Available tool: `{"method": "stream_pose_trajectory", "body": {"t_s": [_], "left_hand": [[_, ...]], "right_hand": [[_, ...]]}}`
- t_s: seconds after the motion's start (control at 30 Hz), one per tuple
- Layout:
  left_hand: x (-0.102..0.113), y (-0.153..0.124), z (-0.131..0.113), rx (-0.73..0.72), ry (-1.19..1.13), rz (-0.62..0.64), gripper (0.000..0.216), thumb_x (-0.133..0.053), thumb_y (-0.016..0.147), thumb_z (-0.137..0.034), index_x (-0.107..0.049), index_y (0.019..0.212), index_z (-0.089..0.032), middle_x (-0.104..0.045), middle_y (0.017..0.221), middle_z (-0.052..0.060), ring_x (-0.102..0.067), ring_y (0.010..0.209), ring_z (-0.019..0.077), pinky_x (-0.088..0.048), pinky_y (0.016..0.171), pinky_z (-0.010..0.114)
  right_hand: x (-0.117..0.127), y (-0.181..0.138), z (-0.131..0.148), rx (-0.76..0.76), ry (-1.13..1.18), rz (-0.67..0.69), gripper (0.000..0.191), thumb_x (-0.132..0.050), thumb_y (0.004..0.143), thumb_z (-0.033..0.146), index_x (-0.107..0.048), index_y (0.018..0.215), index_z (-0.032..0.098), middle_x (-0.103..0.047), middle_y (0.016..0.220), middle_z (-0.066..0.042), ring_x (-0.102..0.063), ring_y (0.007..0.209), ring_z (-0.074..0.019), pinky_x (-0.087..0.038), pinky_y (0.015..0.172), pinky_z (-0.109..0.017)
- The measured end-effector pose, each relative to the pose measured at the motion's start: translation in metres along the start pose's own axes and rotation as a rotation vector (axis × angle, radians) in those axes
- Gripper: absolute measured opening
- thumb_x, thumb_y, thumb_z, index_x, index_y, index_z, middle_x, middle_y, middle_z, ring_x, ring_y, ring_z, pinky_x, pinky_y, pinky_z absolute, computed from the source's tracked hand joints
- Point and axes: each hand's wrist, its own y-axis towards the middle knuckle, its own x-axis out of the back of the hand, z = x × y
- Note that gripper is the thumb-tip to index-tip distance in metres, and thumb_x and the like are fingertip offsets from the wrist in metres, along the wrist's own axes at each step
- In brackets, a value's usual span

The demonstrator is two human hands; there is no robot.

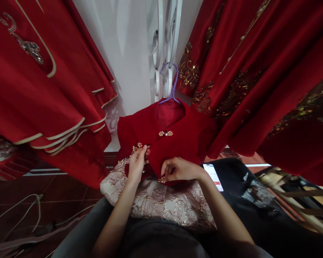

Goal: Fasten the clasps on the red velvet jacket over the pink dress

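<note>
A red velvet garment (184,139) hangs from a purple hanger (174,84) in front of me, its lower part over a pink and gold brocade fabric (161,204) on my lap. At its neck a beaded clasp (165,133) joins the two front edges. My left hand (137,163) pinches the left front edge beside a gold and red beaded clasp (148,152). My right hand (179,169) has its fingers curled at the lower front edge, closed on another beaded clasp (162,180).
Red garments (56,89) hang at left, and sequined red ones (244,82) at right. Behind the hanger stands a white scrolled metal frame (161,39). A lit phone (213,177) lies on a black surface (231,200) at right. White cables (39,208) cross the tiled floor.
</note>
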Motion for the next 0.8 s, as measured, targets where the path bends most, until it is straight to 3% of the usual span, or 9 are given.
{"method": "stream_pose_trajectory", "body": {"t_s": [0.07,0.17,0.33,0.5,0.67,0.8], "left_hand": [[-0.006,-0.002,-0.010,-0.082,0.101,0.099,0.044,-0.058,0.083,-0.053,-0.071,0.098,-0.013,-0.074,0.086,0.007,-0.069,0.080,0.0193,-0.054,0.067,0.026],[-0.018,0.000,-0.027,-0.387,0.351,0.197,0.031,-0.057,0.087,-0.042,-0.070,0.101,-0.017,-0.071,0.093,0.005,-0.066,0.087,0.0171,-0.052,0.074,0.024],[-0.036,0.014,-0.046,-0.867,0.896,0.153,0.034,-0.046,0.096,-0.034,-0.060,0.126,-0.026,-0.058,0.106,0.008,-0.056,0.101,0.0196,-0.049,0.081,0.027],[-0.044,0.027,-0.056,-1.078,1.240,0.087,0.027,-0.044,0.096,-0.031,-0.064,0.110,-0.021,-0.058,0.098,0.009,-0.051,0.094,0.0222,-0.046,0.069,0.028],[-0.046,0.034,-0.064,-1.302,1.332,0.139,0.019,-0.046,0.094,-0.022,-0.062,0.100,-0.015,-0.062,0.109,0.011,-0.053,0.100,0.0232,-0.043,0.093,0.043],[-0.046,0.037,-0.064,-1.443,1.331,0.161,0.018,-0.045,0.093,-0.018,-0.062,0.096,-0.016,-0.066,0.099,0.006,-0.056,0.101,0.0205,-0.031,0.110,0.050]], "right_hand": [[0.004,-0.005,0.000,-0.019,-0.028,0.069,0.016,-0.070,0.071,0.018,-0.068,0.087,0.015,-0.069,0.073,-0.001,-0.064,0.067,-0.0121,-0.050,0.064,-0.024],[0.009,-0.012,0.000,-0.029,-0.091,0.136,0.017,-0.070,0.071,0.017,-0.069,0.087,0.015,-0.068,0.072,-0.001,-0.064,0.067,-0.0123,-0.050,0.064,-0.024],[0.015,-0.019,-0.001,-0.041,-0.061,0.147,0.021,-0.068,0.074,0.017,-0.068,0.094,0.015,-0.071,0.080,-0.003,-0.066,0.073,-0.0130,-0.052,0.070,-0.025],[0.022,-0.023,-0.003,-0.056,-0.050,0.104,0.023,-0.070,0.075,0.023,-0.067,0.097,0.014,-0.071,0.080,-0.003,-0.067,0.077,-0.0136,-0.053,0.072,-0.025],[0.028,-0.027,-0.003,-0.071,-0.037,0.095,0.027,-0.070,0.079,0.030,-0.064,0.098,0.012,-0.070,0.081,-0.006,-0.066,0.076,-0.0139,-0.052,0.072,-0.027],[0.029,-0.028,0.000,-0.091,-0.039,0.068,0.027,-0.069,0.080,0.032,-0.063,0.099,0.014,-0.070,0.083,-0.005,-0.065,0.076,-0.0135,-0.052,0.073,-0.027]]}}
